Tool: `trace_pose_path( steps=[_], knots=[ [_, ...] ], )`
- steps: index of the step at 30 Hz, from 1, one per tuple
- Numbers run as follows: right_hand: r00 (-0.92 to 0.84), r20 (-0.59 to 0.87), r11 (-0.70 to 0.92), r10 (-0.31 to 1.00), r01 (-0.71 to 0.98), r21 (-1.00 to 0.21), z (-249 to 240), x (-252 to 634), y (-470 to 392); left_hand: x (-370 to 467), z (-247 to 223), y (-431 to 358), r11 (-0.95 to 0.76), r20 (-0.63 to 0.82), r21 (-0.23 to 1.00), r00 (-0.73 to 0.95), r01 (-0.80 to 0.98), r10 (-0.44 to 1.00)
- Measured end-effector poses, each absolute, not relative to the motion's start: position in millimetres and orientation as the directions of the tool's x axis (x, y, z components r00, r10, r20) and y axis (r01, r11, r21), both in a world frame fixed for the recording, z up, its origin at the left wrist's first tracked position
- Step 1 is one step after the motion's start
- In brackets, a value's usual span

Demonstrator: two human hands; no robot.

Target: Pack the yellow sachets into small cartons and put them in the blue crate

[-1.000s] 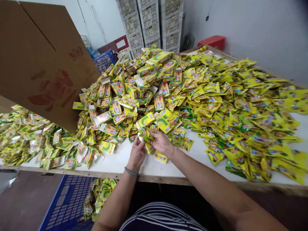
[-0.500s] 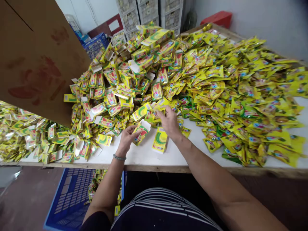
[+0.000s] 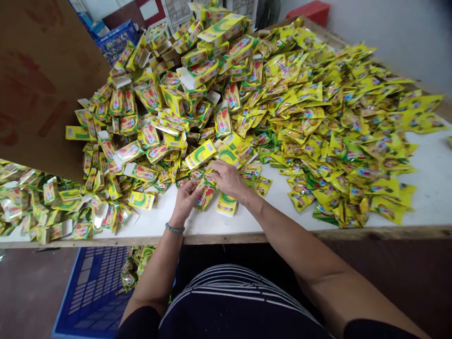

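My left hand (image 3: 186, 200) pinches a small yellow-green carton (image 3: 205, 195) with a watermelon picture, tilted just above the white tabletop. My right hand (image 3: 228, 178) is at the carton's upper end, thumb and fingers drawn together on its edge. The fingers hide the flap and anything small between them. Under the right hand, another yellow carton (image 3: 226, 203) lies on the table, partly covered. Just beyond the hands lie a yellow carton with a barcode (image 3: 200, 154) and other cartons.
A heap of cartons (image 3: 151, 136) rises ahead and left, beside a large brown cardboard box (image 3: 52, 94). Yellow sachets (image 3: 339, 132) are piled on the right. Below the wooden table edge (image 3: 247, 238) stands a blue crate (image 3: 92, 287) with packets in it.
My right hand has moved left and down, from the loose cartons to the upper end of the held carton. The carton's white open end is now covered. The camera view has shifted slightly.
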State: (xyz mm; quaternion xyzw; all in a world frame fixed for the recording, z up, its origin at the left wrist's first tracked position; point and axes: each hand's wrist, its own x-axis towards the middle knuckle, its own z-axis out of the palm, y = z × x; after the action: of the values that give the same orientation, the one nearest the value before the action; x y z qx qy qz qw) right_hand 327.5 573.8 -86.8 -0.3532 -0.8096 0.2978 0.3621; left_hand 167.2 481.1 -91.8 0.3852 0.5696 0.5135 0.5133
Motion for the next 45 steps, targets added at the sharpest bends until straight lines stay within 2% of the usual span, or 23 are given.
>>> trace_pose_path(
  steps=[4,8,14,20,25,33,40,43,45],
  knots=[
    [-0.469,0.382,0.553,0.796,0.306,-0.775,-93.2,319.6,570.8,171.4,-89.9,481.8,0.258,-0.29,0.95,-0.184,-0.178,0.939],
    [-0.527,0.355,0.519,0.772,0.2,-0.831,-94.0,326.8,574.2,167.9,-85.2,478.8,0.276,-0.336,0.924,-0.218,-0.266,0.916],
    [-0.503,0.382,0.563,0.775,0.276,-0.779,-93.6,323.8,563.1,165.6,-86.3,476.4,0.241,-0.302,0.934,-0.218,-0.264,0.928],
    [-0.464,0.307,0.451,0.831,0.237,-0.861,-90.0,322.4,558.9,166.5,-90.3,480.4,0.188,-0.267,0.94,-0.269,-0.286,0.925],
    [-0.366,0.382,0.495,0.848,0.291,-0.819,-88.7,326.5,565.3,170.0,-88.9,480.7,0.148,-0.221,0.952,-0.27,-0.267,0.937],
    [-0.341,0.344,0.435,0.875,0.245,-0.866,-105.5,322.2,571.9,168.3,-89.8,477.3,0.143,-0.229,0.941,-0.263,-0.308,0.937],
    [-0.472,0.262,0.401,0.842,0.223,-0.888,-98.5,316.4,554.2,170.2,-85.8,476.2,0.147,-0.241,0.928,-0.253,-0.342,0.937],
    [-0.542,0.238,0.382,0.806,0.17,-0.908,-94.5,315.0,549.5,172.1,-85.9,478.4,0.08,-0.182,0.942,-0.296,-0.327,0.938],
    [-0.525,0.239,0.335,0.817,0.093,-0.938,-93.6,313.1,548.6,173.1,-86.1,480.3,0.008,-0.126,0.952,-0.367,-0.307,0.922]
  ],
)
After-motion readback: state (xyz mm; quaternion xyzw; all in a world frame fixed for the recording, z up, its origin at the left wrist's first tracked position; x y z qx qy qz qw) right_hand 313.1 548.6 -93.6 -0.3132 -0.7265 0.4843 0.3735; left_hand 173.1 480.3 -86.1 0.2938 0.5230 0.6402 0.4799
